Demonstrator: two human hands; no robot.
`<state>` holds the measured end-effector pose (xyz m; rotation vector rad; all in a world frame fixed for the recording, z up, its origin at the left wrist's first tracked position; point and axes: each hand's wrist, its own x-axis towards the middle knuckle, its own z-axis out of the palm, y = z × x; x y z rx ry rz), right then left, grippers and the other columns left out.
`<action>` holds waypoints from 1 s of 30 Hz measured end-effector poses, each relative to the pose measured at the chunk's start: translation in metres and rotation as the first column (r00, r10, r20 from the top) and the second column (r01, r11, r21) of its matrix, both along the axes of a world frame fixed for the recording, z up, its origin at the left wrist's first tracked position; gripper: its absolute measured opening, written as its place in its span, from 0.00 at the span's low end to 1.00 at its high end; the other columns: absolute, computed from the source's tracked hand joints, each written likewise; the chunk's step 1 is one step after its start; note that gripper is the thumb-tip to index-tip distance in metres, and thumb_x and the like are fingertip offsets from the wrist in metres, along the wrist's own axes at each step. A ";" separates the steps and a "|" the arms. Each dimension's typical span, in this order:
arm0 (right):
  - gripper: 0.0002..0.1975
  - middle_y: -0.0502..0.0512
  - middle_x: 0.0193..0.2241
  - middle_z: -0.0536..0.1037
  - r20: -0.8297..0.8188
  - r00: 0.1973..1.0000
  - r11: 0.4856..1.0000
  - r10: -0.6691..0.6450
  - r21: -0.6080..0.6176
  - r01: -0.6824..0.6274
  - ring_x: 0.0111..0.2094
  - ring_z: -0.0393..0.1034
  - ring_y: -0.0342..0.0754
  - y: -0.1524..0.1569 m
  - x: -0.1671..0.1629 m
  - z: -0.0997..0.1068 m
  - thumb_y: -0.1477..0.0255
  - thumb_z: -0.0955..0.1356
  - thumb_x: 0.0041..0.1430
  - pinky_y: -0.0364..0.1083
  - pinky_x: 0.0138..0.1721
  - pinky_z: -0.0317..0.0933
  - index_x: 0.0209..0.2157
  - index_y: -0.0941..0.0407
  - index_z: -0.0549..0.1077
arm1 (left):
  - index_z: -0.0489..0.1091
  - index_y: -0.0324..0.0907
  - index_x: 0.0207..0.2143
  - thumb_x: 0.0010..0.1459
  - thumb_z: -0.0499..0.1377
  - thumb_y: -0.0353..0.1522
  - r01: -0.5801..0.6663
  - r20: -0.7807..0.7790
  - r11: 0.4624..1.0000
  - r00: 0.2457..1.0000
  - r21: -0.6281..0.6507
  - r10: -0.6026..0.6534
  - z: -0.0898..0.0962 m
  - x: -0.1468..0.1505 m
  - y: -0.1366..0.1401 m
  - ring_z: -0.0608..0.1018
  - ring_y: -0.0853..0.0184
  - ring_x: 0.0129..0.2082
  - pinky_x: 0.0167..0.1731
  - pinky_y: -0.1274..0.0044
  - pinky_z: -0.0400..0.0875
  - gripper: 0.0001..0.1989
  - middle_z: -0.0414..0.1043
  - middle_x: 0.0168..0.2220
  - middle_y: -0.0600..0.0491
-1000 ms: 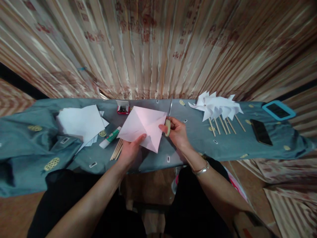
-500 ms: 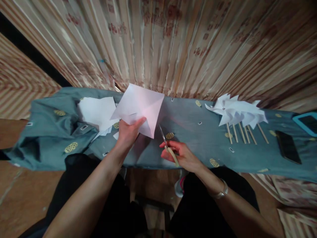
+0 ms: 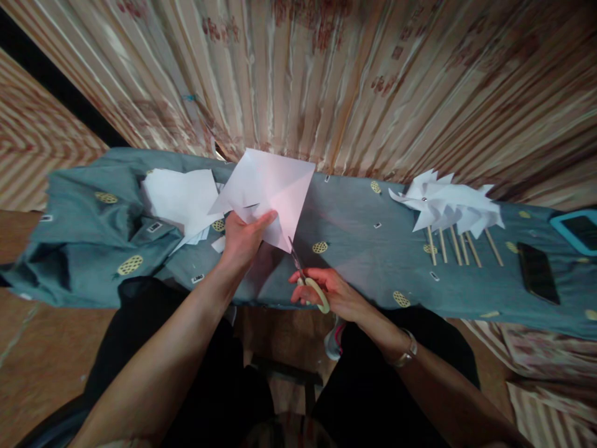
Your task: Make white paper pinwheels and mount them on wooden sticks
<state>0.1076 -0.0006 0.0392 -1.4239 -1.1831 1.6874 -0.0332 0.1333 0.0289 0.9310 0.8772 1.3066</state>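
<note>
A square sheet of white paper (image 3: 280, 180) with crease lines is held up over the table by my left hand (image 3: 247, 238), its thumb on top and the other fingers underneath, out of sight. A slit shows in the sheet just above the thumb. My right hand (image 3: 329, 289) is closed around the pale handles of a pair of scissors (image 3: 317, 295). Their blades point up and left, and the tips are at the sheet's lower corner. Whether the blades have bitten into the paper I cannot make out.
More white sheets (image 3: 180, 196) lie in a loose pile to the left. On the right rest several paper pinwheels (image 3: 459, 202) with wooden sticks, a dark phone (image 3: 538, 272) and a blue-framed device (image 3: 581, 230). A green patterned cloth (image 3: 354, 242) covers the narrow table; a curtain (image 3: 298, 81) hangs behind.
My right hand has brought the scissors left to the paper's lower corner, from a spot apart from it. My left hand keeps its hold on the sheet. The view has shifted slightly.
</note>
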 end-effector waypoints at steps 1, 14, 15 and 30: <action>0.28 0.54 0.29 0.79 -0.027 1.000 1.000 -0.014 -0.010 0.014 0.28 0.71 0.42 0.001 0.000 0.000 0.50 0.72 0.48 0.44 0.32 0.64 0.40 0.59 0.72 | 0.75 0.38 0.33 0.40 0.71 0.32 0.011 -0.007 1.000 1.000 -0.007 -0.011 -0.001 0.000 0.000 0.78 0.66 0.31 0.36 0.75 0.74 0.15 0.79 0.34 0.50; 0.27 0.53 0.28 0.78 -0.079 0.996 0.999 -0.037 -0.017 0.036 0.27 0.73 0.42 0.004 -0.001 0.001 0.50 0.73 0.46 0.43 0.31 0.66 0.38 0.59 0.71 | 0.75 0.38 0.33 0.41 0.70 0.32 0.015 -0.070 1.000 0.997 -0.025 -0.017 -0.004 0.002 -0.004 0.77 0.67 0.31 0.36 0.75 0.72 0.14 0.77 0.34 0.50; 0.28 0.53 0.28 0.78 -0.077 0.996 0.999 -0.039 -0.016 0.038 0.27 0.73 0.42 0.004 -0.001 0.001 0.50 0.73 0.46 0.43 0.31 0.66 0.37 0.59 0.71 | 0.75 0.38 0.32 0.41 0.70 0.32 0.021 -0.073 1.000 0.997 -0.023 -0.023 -0.004 0.002 -0.004 0.77 0.67 0.31 0.36 0.75 0.72 0.14 0.78 0.34 0.50; 0.27 0.53 0.28 0.79 -0.060 0.995 0.997 -0.074 -0.015 0.073 0.27 0.73 0.42 0.003 -0.001 -0.002 0.51 0.73 0.45 0.43 0.30 0.65 0.38 0.58 0.72 | 0.76 0.39 0.32 0.42 0.69 0.32 0.037 -0.057 0.999 0.998 -0.030 -0.038 -0.002 0.002 -0.007 0.77 0.67 0.31 0.36 0.75 0.73 0.12 0.78 0.34 0.50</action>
